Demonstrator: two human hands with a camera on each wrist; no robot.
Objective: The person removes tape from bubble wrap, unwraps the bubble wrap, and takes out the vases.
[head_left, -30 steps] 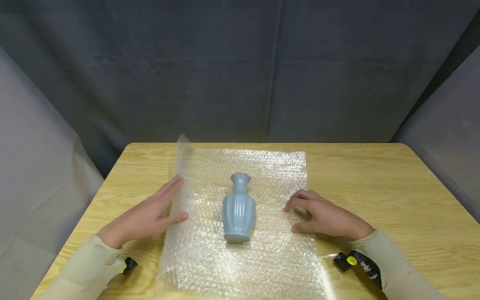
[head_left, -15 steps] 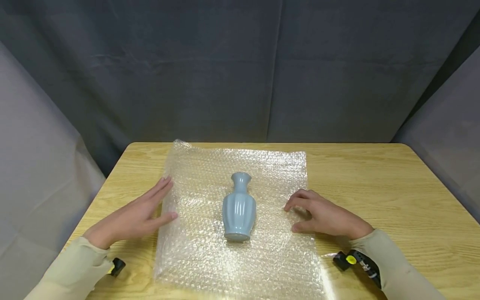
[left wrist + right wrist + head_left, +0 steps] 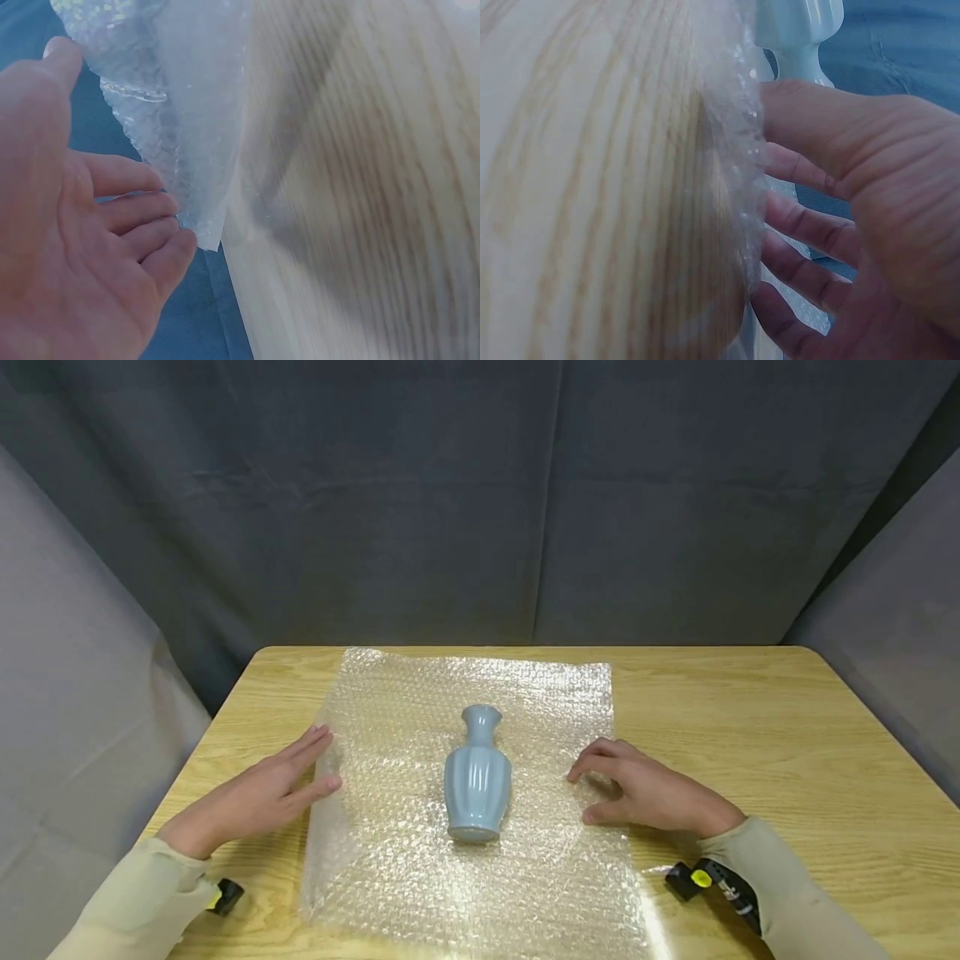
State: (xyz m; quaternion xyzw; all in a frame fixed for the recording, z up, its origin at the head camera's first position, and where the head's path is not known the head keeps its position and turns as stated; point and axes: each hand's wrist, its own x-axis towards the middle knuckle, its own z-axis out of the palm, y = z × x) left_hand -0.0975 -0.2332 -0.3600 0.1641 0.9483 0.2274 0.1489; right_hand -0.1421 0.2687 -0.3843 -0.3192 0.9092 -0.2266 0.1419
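A pale blue vase (image 3: 477,785) lies on its side on a sheet of clear bubble wrap (image 3: 405,860), its neck pointing to the far side. My left hand (image 3: 258,797) is at the sheet's left edge, fingers nearly straight; in the left wrist view the fingertips (image 3: 176,247) touch the bubble wrap's raised edge. On the other side, my right hand (image 3: 645,789) rests its fingertips and thumb on the sheet near its right edge, fingers gently bent, to the right of the vase. The vase also shows partly in the right wrist view, above the thumb.
The sheet lies on a wooden table (image 3: 787,760) with bare wood to its right. A dark grey curtain (image 3: 420,510) hangs behind the far edge. Pale cloth panels (image 3: 67,693) stand at both sides. A small black camera (image 3: 225,896) is on the left wrist.
My left hand has moved left and slightly down, and the bubble wrap's left edge has gone from standing up to lying flatter. My right hand and the vase have stayed put.
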